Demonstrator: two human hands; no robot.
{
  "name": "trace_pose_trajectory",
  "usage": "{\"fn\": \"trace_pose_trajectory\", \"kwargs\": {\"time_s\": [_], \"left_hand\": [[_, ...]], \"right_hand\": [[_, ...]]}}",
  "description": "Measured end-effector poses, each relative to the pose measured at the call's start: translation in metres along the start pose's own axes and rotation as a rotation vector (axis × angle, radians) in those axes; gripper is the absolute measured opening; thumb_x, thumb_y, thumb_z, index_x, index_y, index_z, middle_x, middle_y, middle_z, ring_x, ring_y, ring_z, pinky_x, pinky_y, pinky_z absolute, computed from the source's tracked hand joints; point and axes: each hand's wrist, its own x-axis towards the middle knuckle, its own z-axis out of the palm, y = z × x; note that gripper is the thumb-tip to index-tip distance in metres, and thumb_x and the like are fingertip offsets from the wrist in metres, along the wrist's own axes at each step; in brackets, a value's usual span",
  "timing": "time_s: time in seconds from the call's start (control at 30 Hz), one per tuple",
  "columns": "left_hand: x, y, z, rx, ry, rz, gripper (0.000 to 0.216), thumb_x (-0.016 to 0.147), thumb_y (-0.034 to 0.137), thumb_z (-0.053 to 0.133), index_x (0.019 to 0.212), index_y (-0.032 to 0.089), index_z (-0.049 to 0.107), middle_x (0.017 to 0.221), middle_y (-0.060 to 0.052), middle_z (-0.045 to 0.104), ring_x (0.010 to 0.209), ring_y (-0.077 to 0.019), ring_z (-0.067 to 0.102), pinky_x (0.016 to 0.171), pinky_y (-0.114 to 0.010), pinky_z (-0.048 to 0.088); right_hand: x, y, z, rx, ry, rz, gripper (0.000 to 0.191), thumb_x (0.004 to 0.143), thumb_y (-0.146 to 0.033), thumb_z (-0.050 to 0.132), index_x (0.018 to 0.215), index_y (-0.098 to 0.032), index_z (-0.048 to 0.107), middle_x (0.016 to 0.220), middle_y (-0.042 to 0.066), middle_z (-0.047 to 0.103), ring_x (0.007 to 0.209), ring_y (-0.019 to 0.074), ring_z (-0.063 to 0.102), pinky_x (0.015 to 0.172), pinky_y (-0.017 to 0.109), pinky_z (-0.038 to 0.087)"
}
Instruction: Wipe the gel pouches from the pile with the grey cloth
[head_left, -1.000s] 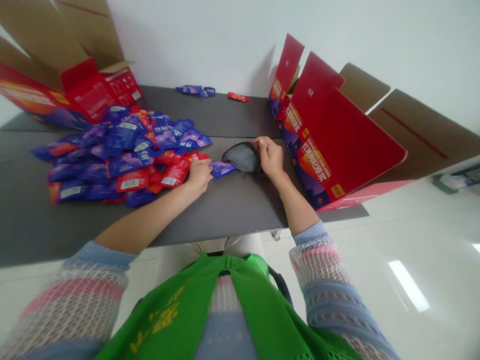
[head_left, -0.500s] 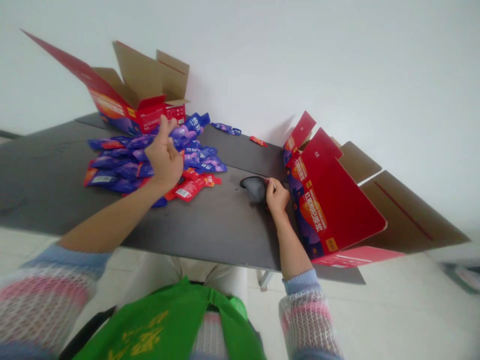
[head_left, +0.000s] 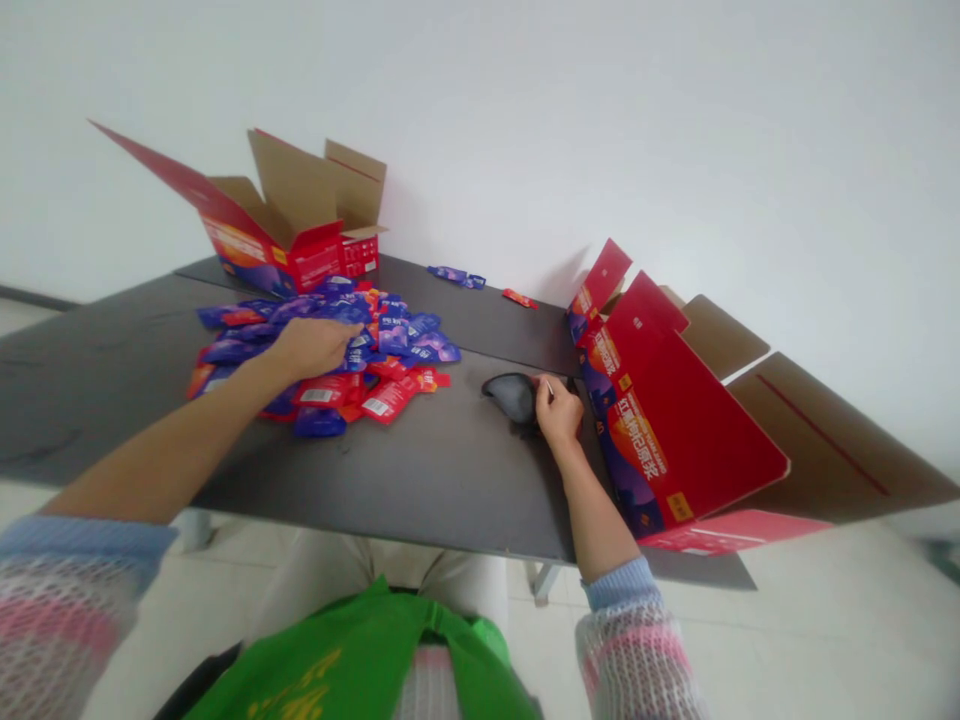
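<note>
Two cartons [head_left: 675, 420], Chinese lettering; left hand [head_left: 307, 347] on sachets [head_left: 390, 345], right hand [head_left: 559, 410] pinching pouch [head_left: 511, 395].

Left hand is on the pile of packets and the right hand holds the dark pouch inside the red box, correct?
Not quite. The head view shows the right hand holding the dark pouch on the table, beside the red box, not inside it. The left hand is on the pile of packets, as you say.
</note>
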Motion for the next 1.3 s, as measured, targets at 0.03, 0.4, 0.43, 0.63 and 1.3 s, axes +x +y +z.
{"fn": "trace_pose_trajectory", "kwargs": {"time_s": [0.03, 0.4, 0.43, 0.63, 1.3], "left_hand": [[0.001, -0.001, 0.001, -0.002, -0.042, 0.003, 0.052, 0.092, 0.022, 0.043, 0.141, 0.017, 0.058, 0.138, -0.014, 0.063, 0.122, -0.0308, 0.061, 0.094, -0.041, 0.049], [0.035, -0.05, 0.0, -0.205, 0.242, 0.066, 0.043, 0.076, 0.018, 0.053, 0.114, 0.018, 0.074, 0.137, -0.006, 0.065, 0.133, -0.0201, 0.053, 0.114, -0.035, 0.035], [0.042, -0.058, 0.0, -0.213, 0.245, 0.106, 0.04, 0.074, 0.018, 0.055, 0.109, 0.018, 0.076, 0.137, -0.005, 0.066, 0.136, -0.0192, 0.049, 0.115, -0.035, 0.033], [0.09, -0.082, -0.009, -0.221, 0.306, 0.089, 0.032, 0.07, 0.021, 0.055, 0.093, 0.021, 0.078, 0.119, 0.0, 0.075, 0.126, -0.0194, 0.055, 0.113, -0.037, 0.036], [0.331, 0.068, 0.063, -0.372, 0.176, -0.395, 0.046, 0.079, 0.043, 0.063, 0.082, -0.002, 0.07, 0.112, -0.033, 0.069, 0.118, -0.0429, 0.057, 0.098, -0.063, 0.043]], "right_hand": [[0.0, -0.003, -0.001, -0.002, -0.029, 0.003, 0.039, 0.101, -0.037, 0.04, 0.114, -0.025, 0.075, 0.094, 0.009, 0.078, 0.086, 0.0209, 0.072, 0.075, 0.026, 0.044], [-0.032, -0.053, -0.01, -0.132, -0.486, -0.199, 0.036, 0.098, -0.045, 0.044, 0.114, -0.028, 0.072, 0.099, 0.008, 0.078, 0.092, 0.0261, 0.073, 0.075, 0.032, 0.048], [-0.035, -0.056, -0.01, -0.109, -0.482, -0.226, 0.035, 0.098, -0.046, 0.046, 0.114, -0.028, 0.071, 0.099, 0.008, 0.078, 0.093, 0.0257, 0.073, 0.076, 0.032, 0.048], [-0.037, -0.06, -0.005, -0.038, -0.472, -0.241, 0.031, 0.098, -0.041, 0.047, 0.11, -0.027, 0.071, 0.099, 0.006, 0.078, 0.095, 0.023, 0.071, 0.085, 0.032, 0.045], [-0.052, -0.062, 0.024, 0.159, -0.335, -0.199, 0.024, 0.093, -0.038, 0.05, 0.101, -0.025, 0.067, 0.087, 0.003, 0.074, 0.082, 0.0225, 0.065, 0.077, 0.037, 0.044]]}}
